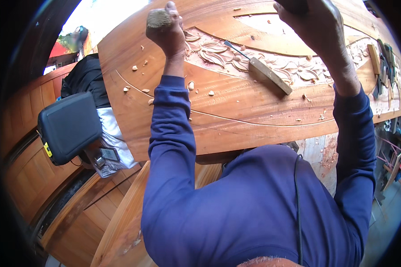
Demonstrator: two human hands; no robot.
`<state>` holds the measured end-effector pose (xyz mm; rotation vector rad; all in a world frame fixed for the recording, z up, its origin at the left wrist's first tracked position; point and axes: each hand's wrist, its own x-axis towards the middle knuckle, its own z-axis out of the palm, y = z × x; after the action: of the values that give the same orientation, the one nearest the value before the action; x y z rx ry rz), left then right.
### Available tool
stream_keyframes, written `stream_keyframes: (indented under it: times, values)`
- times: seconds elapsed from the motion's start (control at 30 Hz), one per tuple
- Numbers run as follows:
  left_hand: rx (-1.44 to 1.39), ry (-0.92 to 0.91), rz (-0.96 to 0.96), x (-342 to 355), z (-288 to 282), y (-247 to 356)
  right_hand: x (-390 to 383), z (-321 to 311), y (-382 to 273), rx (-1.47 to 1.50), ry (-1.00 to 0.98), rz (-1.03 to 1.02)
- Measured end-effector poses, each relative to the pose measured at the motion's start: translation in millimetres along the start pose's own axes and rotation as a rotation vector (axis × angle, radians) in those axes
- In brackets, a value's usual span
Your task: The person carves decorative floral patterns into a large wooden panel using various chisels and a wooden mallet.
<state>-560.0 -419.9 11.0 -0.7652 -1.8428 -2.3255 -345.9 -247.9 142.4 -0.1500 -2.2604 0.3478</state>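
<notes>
My left hand [169, 38] is closed round a wooden tool handle [159, 18], whose worn, pale butt end faces up. The blade or tip below is hidden. At the upper right, my right hand [318, 31] grips a dark, rounded object [294, 5] that the frame edge partly cuts off; its kind is unclear. Both hands are over a large wooden panel [165, 120] with a band of carved leaves and flowers [227, 55]. Between them a chisel [269, 75] with a square wooden handle and thin metal shank lies across the carving.
Wood chips [191, 85] are scattered over the panel. Several hand tools [383, 66] lie at its right end. Left of the panel stand a dark hard case [70, 128] and a black cloth [82, 78], with more wooden panels [35, 178] behind and below.
</notes>
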Motion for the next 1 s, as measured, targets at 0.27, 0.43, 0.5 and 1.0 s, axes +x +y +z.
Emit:
stream_keyframes:
  times: [0.27,0.43,0.5,1.0]
  values:
    - [-0.125,-0.011,-0.046,3.1,1.3,5.3,34.2,15.9,-3.5,0.291,0.115,-0.072]
    - [-0.088,-0.008,-0.048,0.7,-8.8,-9.3,10.6,52.5,-13.3,0.084,-0.115,-0.171]
    - [0.535,-0.241,0.474,10.4,-29.4,-23.6,0.2,51.5,-12.0,0.022,-0.399,-0.116]
    - [-0.326,0.366,-0.191,54.3,-51.8,-15.2,-93.0,3.5,7.6,0.123,-0.362,0.371]
